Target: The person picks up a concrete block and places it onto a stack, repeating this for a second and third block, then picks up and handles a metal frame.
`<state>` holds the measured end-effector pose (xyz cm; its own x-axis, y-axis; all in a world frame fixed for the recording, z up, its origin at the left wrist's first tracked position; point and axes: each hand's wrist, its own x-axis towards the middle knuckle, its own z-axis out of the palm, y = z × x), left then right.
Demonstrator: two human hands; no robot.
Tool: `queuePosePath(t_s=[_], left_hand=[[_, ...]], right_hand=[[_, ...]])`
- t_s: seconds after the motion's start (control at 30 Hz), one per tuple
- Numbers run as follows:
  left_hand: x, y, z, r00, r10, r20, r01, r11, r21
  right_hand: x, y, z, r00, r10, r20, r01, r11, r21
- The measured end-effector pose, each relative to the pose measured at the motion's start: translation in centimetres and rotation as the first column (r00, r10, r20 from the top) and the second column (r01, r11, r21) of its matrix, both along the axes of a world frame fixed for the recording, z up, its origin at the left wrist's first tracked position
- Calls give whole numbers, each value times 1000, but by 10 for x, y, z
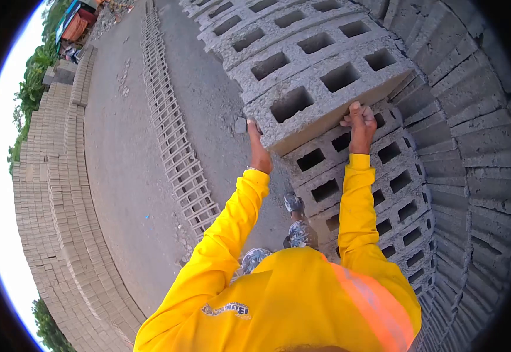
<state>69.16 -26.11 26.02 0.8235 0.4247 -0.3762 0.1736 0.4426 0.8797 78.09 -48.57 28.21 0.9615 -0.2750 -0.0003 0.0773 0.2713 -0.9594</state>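
A grey hollow concrete block (311,97) lies at the near end of an upper row, its three holes facing up. At its left end is my left hand (259,151), its visible fingers stretched along the block's end. My right hand (361,126) is at the near side face, fingers curled in, with nothing showing between them. Below and nearer to me, a lower layer of hollow blocks (358,171) continues toward my body.
Stacked blocks (484,138) form a wall on the right. On the paved ground (117,117) runs a long line of spaced blocks (179,144). Tall block stacks (50,193) stand far left, with trees (35,76) behind. My shoe (293,203) is beside the lower layer.
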Motion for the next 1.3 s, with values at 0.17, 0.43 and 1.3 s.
queuePosePath(t_s=[0.17,0.43,1.3], left_hand=[[-140,48,-111,974,-66,-218,184,791,583],[-620,72,-199,220,179,-959,229,946,229],[-1202,62,-555,125,314,-941,524,784,332]], right_hand=[[-55,10,21,993,-61,-97,20,925,-379],[-284,96,-17,814,482,-324,-572,574,-585],[-734,47,-192,304,150,-941,-690,-646,-326]])
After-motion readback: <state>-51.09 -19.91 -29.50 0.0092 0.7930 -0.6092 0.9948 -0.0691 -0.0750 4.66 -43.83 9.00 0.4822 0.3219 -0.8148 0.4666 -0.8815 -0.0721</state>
